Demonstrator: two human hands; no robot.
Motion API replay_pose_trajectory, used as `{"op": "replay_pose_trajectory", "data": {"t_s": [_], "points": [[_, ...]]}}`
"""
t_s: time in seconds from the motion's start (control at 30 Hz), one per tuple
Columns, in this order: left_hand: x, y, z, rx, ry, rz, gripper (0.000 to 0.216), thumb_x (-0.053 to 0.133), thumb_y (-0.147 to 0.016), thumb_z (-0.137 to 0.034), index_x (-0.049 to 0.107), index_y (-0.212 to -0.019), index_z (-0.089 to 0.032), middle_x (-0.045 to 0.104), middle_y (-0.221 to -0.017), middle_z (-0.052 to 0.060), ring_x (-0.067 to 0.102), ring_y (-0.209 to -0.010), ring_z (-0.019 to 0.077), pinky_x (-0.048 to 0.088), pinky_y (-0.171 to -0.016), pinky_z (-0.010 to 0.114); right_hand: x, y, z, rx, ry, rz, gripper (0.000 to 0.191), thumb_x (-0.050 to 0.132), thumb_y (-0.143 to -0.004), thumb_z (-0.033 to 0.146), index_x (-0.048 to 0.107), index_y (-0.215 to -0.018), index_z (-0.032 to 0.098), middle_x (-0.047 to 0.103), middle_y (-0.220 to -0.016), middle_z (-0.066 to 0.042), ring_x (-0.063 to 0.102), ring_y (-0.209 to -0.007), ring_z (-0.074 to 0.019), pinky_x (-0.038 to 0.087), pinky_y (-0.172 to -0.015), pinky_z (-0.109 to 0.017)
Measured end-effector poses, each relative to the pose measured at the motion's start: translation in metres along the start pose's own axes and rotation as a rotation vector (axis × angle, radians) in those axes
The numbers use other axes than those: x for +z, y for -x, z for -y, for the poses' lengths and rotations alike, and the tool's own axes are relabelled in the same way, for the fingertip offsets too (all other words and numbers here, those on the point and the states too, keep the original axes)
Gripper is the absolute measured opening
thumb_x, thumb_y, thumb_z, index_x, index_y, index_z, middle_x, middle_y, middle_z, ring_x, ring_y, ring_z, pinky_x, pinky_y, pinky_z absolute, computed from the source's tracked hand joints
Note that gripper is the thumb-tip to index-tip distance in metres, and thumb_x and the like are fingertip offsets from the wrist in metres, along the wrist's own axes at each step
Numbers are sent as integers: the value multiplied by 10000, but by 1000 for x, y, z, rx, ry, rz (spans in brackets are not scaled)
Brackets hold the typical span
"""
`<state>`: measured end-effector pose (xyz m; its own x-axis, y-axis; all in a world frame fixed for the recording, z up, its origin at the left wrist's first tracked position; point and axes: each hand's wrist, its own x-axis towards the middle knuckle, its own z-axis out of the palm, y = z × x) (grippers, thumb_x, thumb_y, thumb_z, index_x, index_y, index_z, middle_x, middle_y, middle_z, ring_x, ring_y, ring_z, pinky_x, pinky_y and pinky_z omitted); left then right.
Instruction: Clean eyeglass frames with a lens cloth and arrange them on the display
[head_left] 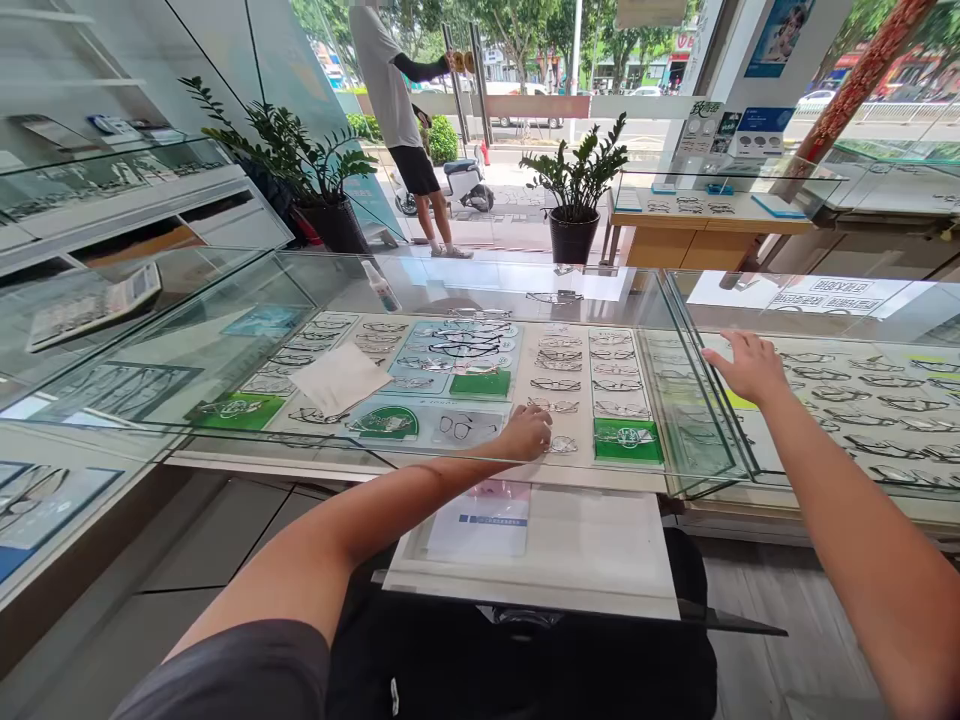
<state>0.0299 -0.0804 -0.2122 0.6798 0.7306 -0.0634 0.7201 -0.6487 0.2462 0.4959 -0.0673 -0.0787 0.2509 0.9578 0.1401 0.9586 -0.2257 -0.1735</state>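
Observation:
My left hand (pixel 527 433) is at the near side of the glass display case (pixel 420 440), its fingers curled together. Whatever those fingers may hold is hidden. Just beside them lies a clear-framed pair of eyeglasses (pixel 561 445), with a column of other pairs behind. Further right, my right hand (pixel 750 367) has its fingers spread at the glass top near the joint between two cases, with nothing in it. To the left of my left hand is a creased white cloth or tissue (pixel 341 378). A dark-framed pair of eyeglasses (pixel 469 345) is further back.
A white pull-out drawer (pixel 600 545) extends over my lap, with a printed sheet (pixel 480 525) in it. A small bottle (pixel 381 285) stands at the back left. On the left counter sits a calculator (pixel 97 305). Beyond are potted plants (pixel 574 235) and a person (pixel 390 90) at the door.

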Motion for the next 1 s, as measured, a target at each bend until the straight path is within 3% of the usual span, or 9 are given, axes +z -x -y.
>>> {"op": "replay_pose_trajectory", "data": {"t_s": [0.23,0.43,0.7,1.0], "points": [[-5,-5,-4,5,-67,-41,111,785,-870,-356,835,-861,-257,765,-1262,93,623,-1231,311,441,-1039,472,7,0,-2,-2,-1,-3,953,263,-984,834,483,-1645,184,444,-1731,-184,420,-1547,-463,401,-1226,-654],[-9,-39,6,-52,-220,-166,258,619,-1007,-317,780,-1175,-205,660,-1459,153,541,-1374,346,415,-1117,514,11,1,-3,-3,-13,8,961,218,-991,837,475,-1659,195,423,-1746,-199,390,-1568,-479,386,-1229,-648],[11,-65,33,-59,-328,-133,184,635,-980,-191,815,-1017,-187,672,-1411,170,532,-1373,335,419,-1082,494,22,-4,-12,-35,-42,-54,968,258,-958,848,520,-1617,189,490,-1688,-240,437,-1533,-515,402,-1223,-684],[9,-61,22,10,-356,-139,225,623,-1011,-273,836,-1041,-206,684,-1405,150,514,-1377,353,395,-1078,518,20,-4,-11,-32,-35,-27,957,254,-967,851,498,-1627,203,458,-1712,-231,415,-1557,-503,381,-1236,-656]]}}
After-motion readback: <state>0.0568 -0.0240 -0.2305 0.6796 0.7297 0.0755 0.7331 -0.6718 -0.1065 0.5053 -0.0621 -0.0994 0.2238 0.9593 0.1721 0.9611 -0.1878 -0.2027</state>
